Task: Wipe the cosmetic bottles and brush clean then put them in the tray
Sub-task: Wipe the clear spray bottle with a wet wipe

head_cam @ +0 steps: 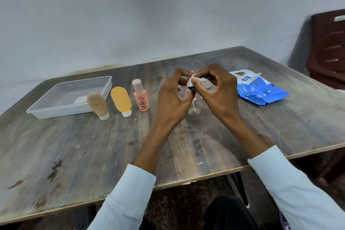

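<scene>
Above the middle of the table my left hand (172, 97) grips a clear spray bottle (195, 109) with a pink pump, its base showing below my palms. My right hand (217, 92) pinches a white wet wipe (197, 81) against the bottle's top. To the left stand a pink bottle (141, 96), an orange tube (121, 101) on its white cap, and a tan brush (98, 105) with its bristles up. The clear plastic tray (54, 111) sits at the far left with only a small white label showing inside.
A blue pack of wipes (259, 89) lies at the right of the wooden table (93, 155), its flap lifted. A dark red chair (328, 46) stands past the table's right corner. The wall runs close behind the table.
</scene>
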